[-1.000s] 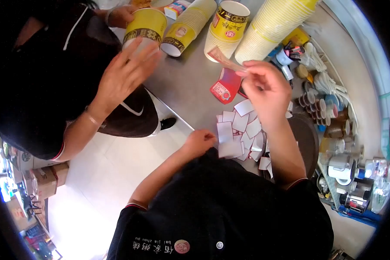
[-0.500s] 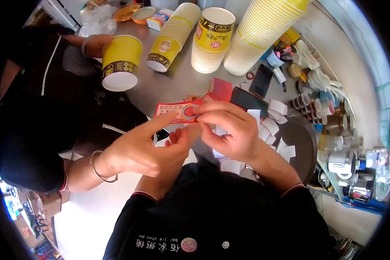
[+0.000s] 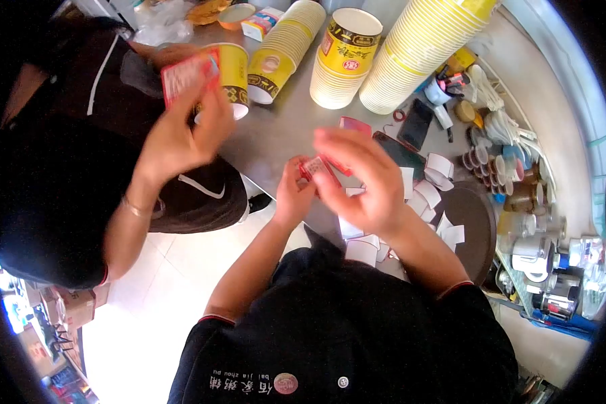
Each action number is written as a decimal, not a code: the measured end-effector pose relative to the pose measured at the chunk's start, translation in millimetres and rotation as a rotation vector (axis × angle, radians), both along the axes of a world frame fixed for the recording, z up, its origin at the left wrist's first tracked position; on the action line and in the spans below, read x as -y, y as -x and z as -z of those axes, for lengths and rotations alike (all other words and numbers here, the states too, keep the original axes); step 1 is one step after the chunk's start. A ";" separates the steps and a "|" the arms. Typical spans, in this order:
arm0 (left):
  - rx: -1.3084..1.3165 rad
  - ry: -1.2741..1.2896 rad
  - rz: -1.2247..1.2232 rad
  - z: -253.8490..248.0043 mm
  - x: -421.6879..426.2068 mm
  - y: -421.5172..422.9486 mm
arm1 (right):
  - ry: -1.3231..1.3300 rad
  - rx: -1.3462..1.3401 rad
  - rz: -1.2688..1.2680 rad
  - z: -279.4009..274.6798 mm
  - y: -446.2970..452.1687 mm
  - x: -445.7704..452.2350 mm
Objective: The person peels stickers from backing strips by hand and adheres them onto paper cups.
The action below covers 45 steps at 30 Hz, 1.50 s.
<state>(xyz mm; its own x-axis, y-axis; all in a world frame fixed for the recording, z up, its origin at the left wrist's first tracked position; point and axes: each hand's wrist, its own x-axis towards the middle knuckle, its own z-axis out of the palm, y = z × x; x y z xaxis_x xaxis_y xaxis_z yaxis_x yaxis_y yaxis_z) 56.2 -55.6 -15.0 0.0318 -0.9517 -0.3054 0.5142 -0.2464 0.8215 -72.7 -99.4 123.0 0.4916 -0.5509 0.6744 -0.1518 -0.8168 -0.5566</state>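
My left hand (image 3: 293,196) is closed around small red printed cards (image 3: 318,167), partly hidden behind my other hand. Just right of it, my right hand (image 3: 369,176) is raised above the counter, slightly blurred, its fingers stretched out and the thumb apart. I see nothing in it. At the left, a co-worker's hand (image 3: 182,138) with a bracelet holds a red printed card (image 3: 182,75) in front of a yellow paper cup (image 3: 234,71). The same person's other hand is behind that card, mostly covered. Cut white paper pieces (image 3: 421,200) lie beneath and beside my right hand.
Stacks of yellow paper cups (image 3: 343,57) stand along the back of the metal counter (image 3: 269,145). Phones (image 3: 417,124) lie right of centre. A dark round stool or tray (image 3: 475,229) is beside the papers. Jars and lidded cups (image 3: 522,192) line the right wall.
The co-worker's hand has pulled the red card away from my right hand, up and left to the yellow cup. My right hand has let go and its fingers have spread.
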 end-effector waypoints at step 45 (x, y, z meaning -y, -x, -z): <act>0.667 0.376 -0.240 -107.0 -107.0 -5.5 | -0.663 -0.031 -0.267 1.2 8.6 -69.2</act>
